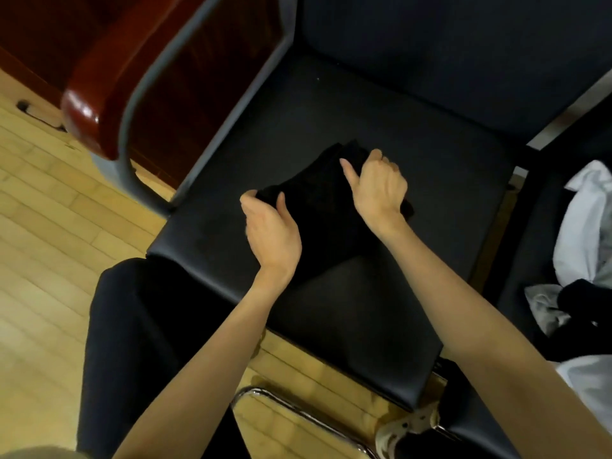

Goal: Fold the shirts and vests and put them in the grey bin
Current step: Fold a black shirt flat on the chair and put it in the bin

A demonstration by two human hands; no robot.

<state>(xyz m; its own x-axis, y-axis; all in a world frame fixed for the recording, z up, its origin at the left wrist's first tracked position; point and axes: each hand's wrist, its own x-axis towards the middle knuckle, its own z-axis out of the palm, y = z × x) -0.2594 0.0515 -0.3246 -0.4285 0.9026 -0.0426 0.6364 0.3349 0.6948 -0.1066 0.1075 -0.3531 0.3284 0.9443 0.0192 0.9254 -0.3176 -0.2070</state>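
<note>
Your left hand [270, 231] curls round the near-left end of the folded black cloth garment [318, 207] on the black padded chair seat [447, 180]; your right hand [377, 187] grips its far-right end. Its long axis runs diagonally between both hands. No grey bin shows.

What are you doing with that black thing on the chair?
A person is folding a black garment on the seat of a black chair. The left hand grips its near left edge, and the right hand holds the far side with fingers curled into the cloth. The garment already looks bunched into a small, partly folded bundle. More clothes, white and dark, lie in a heap on the next seat to the right. No grey bin is in view.
</note>
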